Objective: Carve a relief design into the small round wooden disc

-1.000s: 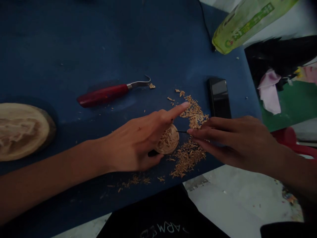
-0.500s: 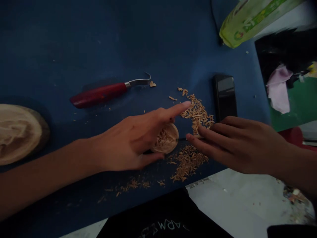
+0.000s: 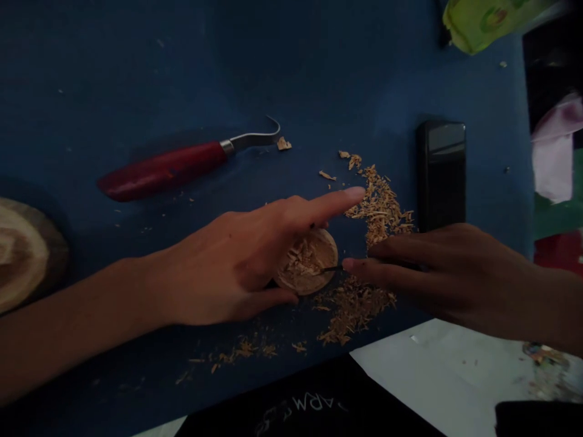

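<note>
My left hand [image 3: 246,261] is closed around a small round wooden bowl [image 3: 325,250], with the index finger stretched out past its far side. Pale wood shavings lie in the bowl's hollow. From the right, my right hand [image 3: 437,273] grips a thin carving tool [image 3: 334,268] with a dark, slender shaft. The tool's tip is inside the bowl among the shavings; its handle is mostly hidden by my fingers. Loose wood shavings [image 3: 355,312] are heaped beside the bowl, and another pile of chips [image 3: 381,203] lies beyond my left fingertip.
A hook knife [image 3: 168,170] with a red handle lies on the blue table [image 3: 182,54]. At the left edge rests a bark-edged wood slab [image 3: 31,261]. A black phone [image 3: 441,176] is just beyond my right hand. A green packet [image 3: 487,24] sits at the top right.
The carving tool's tip has moved left into the bowl from its right edge. My left hand keeps its hold. The view has shifted and come a little closer.
</note>
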Demonstrator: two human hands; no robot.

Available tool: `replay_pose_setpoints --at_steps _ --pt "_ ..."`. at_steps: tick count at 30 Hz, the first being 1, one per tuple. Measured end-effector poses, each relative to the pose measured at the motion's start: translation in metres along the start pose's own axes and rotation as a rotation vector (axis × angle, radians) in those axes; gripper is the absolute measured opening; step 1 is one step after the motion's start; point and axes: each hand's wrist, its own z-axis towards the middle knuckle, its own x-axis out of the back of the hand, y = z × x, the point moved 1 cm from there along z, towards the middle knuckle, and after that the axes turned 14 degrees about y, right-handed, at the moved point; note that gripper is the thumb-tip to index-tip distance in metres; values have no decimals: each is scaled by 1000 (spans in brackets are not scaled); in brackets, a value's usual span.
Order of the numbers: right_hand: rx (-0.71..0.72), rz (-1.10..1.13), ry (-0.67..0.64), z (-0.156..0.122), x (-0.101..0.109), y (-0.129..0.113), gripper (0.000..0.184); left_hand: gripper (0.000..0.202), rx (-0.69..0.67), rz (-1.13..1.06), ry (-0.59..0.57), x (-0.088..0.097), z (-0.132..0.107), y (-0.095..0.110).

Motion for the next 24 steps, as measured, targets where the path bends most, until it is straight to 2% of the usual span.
replay_pose_setpoints --at_steps 7,12,16,19,20,21,24 --pt "4 102 -42 11 7 3 55 91 -39 -47 -5 -1 5 3" --pt "62 117 -67 22 10 6 34 91 -70 -61 -37 1 8 5" --pt "92 96 -58 26 7 6 25 75 -62 -1 -30 3 7 7" --pt "80 90 -51 21 0 -1 23 69 4 76 -29 4 5 8" --pt "58 80 -29 19 -2 -5 24 70 -9 65 -33 4 5 8" --pt "30 67 -4 17 -3 -9 24 74 -78 23 -10 4 4 9" --pt "-20 47 45 12 -4 -22 25 80 -58 45 -3 4 3 7"
